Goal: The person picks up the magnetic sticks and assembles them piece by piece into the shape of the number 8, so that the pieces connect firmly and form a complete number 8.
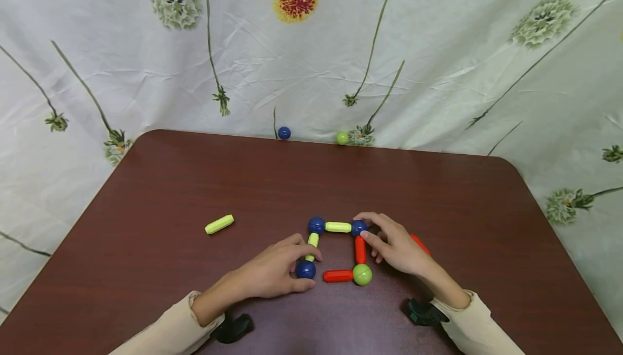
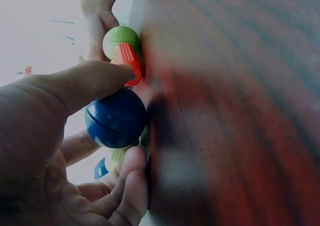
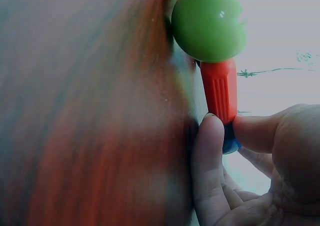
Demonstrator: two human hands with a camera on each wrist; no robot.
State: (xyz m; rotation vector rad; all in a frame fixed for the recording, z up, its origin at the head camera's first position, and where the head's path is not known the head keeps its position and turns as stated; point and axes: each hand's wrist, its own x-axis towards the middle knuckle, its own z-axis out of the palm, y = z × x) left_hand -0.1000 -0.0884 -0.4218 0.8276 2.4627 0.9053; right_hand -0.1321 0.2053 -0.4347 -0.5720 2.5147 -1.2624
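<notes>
On the table lies a magnetic rod-and-ball figure with one open corner. My left hand (image 1: 272,271) holds the near-left blue ball (image 1: 306,269) between thumb and fingers, its index finger crossing a yellow rod (image 1: 313,240). That rod runs up to the far-left blue ball (image 1: 316,225), which another yellow rod (image 1: 338,227) joins to the far-right blue ball (image 1: 359,228). My right hand (image 1: 396,244) pinches this far-right ball. From it a red rod (image 3: 219,91) leads to a green ball (image 3: 209,23). A second red rod (image 1: 338,276) points left from the green ball, its end apart from the near-left ball.
A loose yellow rod (image 1: 219,224) lies to the left on the brown table (image 1: 160,182). Another red rod (image 1: 419,243) is partly hidden behind the right hand. A blue ball (image 1: 284,133) and a green ball (image 1: 342,138) sit at the far edge, by the floral cloth (image 1: 438,30).
</notes>
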